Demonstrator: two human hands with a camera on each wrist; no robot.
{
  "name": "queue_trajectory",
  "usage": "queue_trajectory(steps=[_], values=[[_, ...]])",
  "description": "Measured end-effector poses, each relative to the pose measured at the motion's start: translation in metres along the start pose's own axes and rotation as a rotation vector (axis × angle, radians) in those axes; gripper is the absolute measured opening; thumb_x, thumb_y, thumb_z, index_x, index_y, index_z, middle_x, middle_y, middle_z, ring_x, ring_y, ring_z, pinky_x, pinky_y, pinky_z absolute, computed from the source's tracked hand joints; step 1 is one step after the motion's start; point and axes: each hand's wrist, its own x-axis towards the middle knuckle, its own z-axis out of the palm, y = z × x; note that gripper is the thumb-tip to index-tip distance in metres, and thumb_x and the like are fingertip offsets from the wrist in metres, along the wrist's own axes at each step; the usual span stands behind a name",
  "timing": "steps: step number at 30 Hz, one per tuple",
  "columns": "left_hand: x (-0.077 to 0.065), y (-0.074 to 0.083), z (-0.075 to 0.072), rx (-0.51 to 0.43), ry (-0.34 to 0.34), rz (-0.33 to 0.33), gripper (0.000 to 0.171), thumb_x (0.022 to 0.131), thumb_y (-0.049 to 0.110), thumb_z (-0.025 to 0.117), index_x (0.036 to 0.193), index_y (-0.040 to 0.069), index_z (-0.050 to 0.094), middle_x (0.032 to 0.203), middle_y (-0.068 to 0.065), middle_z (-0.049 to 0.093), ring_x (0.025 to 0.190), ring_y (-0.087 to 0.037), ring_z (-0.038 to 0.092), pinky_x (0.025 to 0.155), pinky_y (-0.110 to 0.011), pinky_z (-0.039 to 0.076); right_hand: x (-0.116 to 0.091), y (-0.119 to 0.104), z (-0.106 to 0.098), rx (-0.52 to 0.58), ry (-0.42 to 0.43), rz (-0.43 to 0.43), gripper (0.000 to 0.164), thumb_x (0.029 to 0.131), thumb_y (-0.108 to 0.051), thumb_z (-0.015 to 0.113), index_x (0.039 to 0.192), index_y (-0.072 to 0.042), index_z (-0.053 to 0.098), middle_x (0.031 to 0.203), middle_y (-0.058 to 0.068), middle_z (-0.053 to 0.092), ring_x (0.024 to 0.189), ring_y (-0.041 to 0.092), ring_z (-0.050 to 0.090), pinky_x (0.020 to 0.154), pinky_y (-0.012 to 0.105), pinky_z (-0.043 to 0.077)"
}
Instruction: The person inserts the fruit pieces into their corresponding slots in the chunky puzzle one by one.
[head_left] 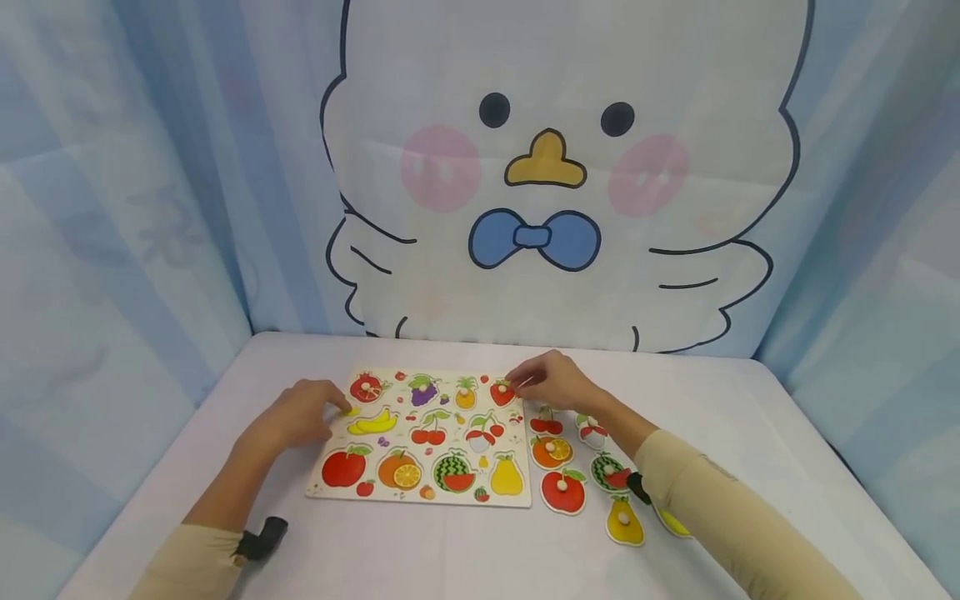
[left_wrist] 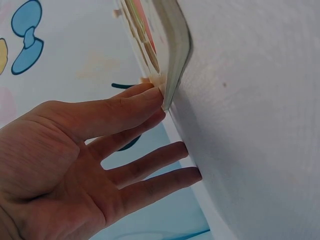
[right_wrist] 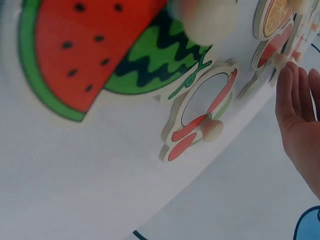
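A fruit puzzle board [head_left: 447,398] lies flat on the table. My left hand [head_left: 300,414] holds its left edge; in the left wrist view the thumb and forefinger meet the board's corner [left_wrist: 172,65], with the other fingers spread toward the tabletop. At the far right corner, my right hand [head_left: 558,382] has its fingertips against the knobbed strawberry piece [head_left: 502,392]. Pomegranate [head_left: 367,387], grape [head_left: 423,391] and pineapple [head_left: 465,393] pieces with knobs sit along the same row. The right wrist view shows the right fingers [right_wrist: 287,90] extended; the thumb is hidden there.
Right of the board lie loose knobbed pieces: cherries [head_left: 545,423], orange [head_left: 552,452], apple [head_left: 562,492], watermelon [head_left: 609,472], pear [head_left: 624,522] and a red-and-white fruit [head_left: 592,432]. A yellow piece [head_left: 672,522] is partly under the right forearm. A printed curtain [head_left: 555,300] stands behind.
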Motion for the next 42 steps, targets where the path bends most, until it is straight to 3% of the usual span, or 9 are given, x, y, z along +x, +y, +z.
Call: queue_trajectory(steps=[9, 16, 23, 29, 35, 42], values=[[0.001, -0.002, 0.0, 0.001, 0.0, 0.004, 0.04, 0.083, -0.002, 0.081, 0.123, 0.001, 0.073, 0.133, -0.025, 0.064, 0.125, -0.045, 0.054, 0.106, -0.061, 0.051, -0.024, 0.013, -0.016, 0.017, 0.02, -0.011, 0.023, 0.097, -0.011, 0.073, 0.12, -0.013, 0.077, 0.115, 0.004, 0.077, 0.103, 0.019, 0.07, 0.097, 0.036, 0.06], [0.001, 0.0, -0.002, 0.015, -0.005, 0.003, 0.04, 0.084, -0.001, 0.08, 0.123, 0.001, 0.072, 0.133, -0.024, 0.063, 0.125, -0.044, 0.053, 0.106, -0.06, 0.052, -0.041, 0.028, -0.028, 0.033, 0.021, 0.028, 0.025, 0.097, -0.013, 0.073, 0.122, -0.01, 0.076, 0.116, 0.005, 0.077, 0.104, 0.019, 0.069, 0.094, 0.033, 0.061], [-0.001, 0.001, -0.002, 0.006, -0.005, 0.004, 0.04, 0.084, -0.002, 0.08, 0.123, 0.0, 0.072, 0.133, -0.026, 0.063, 0.126, -0.046, 0.053, 0.106, -0.061, 0.051, -0.058, 0.04, -0.031, 0.046, 0.026, 0.086, 0.023, 0.096, -0.013, 0.075, 0.12, -0.013, 0.077, 0.115, 0.003, 0.077, 0.098, 0.019, 0.068, 0.088, 0.03, 0.061], [0.0, 0.003, -0.002, 0.009, -0.011, -0.007, 0.041, 0.084, -0.002, 0.08, 0.124, 0.001, 0.072, 0.134, -0.026, 0.062, 0.128, -0.047, 0.051, 0.106, -0.062, 0.051, -0.077, 0.045, -0.035, 0.052, 0.043, 0.052, 0.023, 0.096, -0.012, 0.075, 0.119, -0.009, 0.077, 0.111, 0.006, 0.077, 0.094, 0.02, 0.066, 0.085, 0.029, 0.059], [0.0, 0.002, -0.002, 0.012, -0.012, -0.004, 0.042, 0.084, -0.001, 0.08, 0.125, 0.001, 0.072, 0.135, -0.027, 0.062, 0.127, -0.047, 0.051, 0.106, -0.062, 0.051, -0.098, 0.05, -0.038, 0.041, 0.051, 0.024, 0.025, 0.095, -0.013, 0.076, 0.119, -0.009, 0.077, 0.111, 0.006, 0.077, 0.099, 0.019, 0.066, 0.084, 0.024, 0.058], [-0.001, 0.002, -0.002, 0.014, -0.009, -0.004, 0.042, 0.083, -0.001, 0.081, 0.124, 0.0, 0.072, 0.134, -0.027, 0.062, 0.127, -0.048, 0.051, 0.105, -0.062, 0.052, -0.127, 0.061, -0.043, 0.031, 0.053, 0.075, 0.022, 0.094, -0.01, 0.076, 0.116, -0.011, 0.078, 0.105, 0.004, 0.075, 0.094, 0.022, 0.062, 0.076, 0.02, 0.057]])
